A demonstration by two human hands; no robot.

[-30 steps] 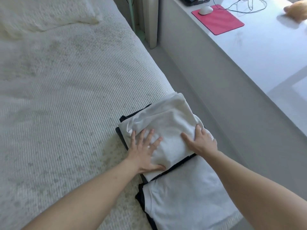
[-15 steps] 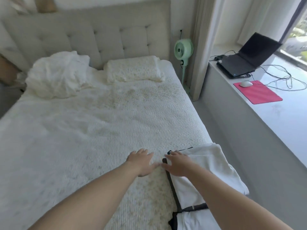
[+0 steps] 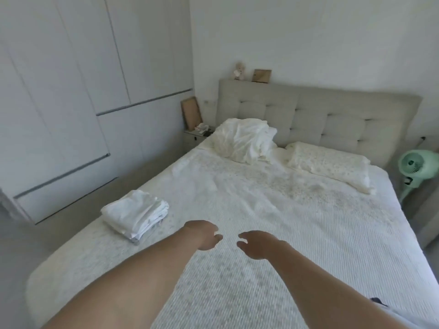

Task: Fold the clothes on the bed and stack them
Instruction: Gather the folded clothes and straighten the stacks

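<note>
Head view: the left hand (image 3: 204, 235) hangs over the bed (image 3: 297, 233) with its fingers loosely curled, holding nothing. The right hand (image 3: 257, 244) is just beside it, also loosely curled and empty. Both hover near the middle of the bedspread, close to each other but not touching.

Outward from the left hand, a pile (image 3: 135, 213) of folded white cloth lies to its left and a little farther up the bed, near the bed's left edge. The pile is apart from both hands, and the left hand is the nearer of the 2. Its long axis runs on a slant, from near-left to far-right, with the folded edges facing the person.

At the lower right corner a dark scrap of cloth (image 3: 377, 301) shows behind the right arm; what it belongs to cannot be told.

If the pile is the next thing wanted, I judge the reach goes left and slightly forward, led by the left hand, with the right hand crossing farther.
</note>
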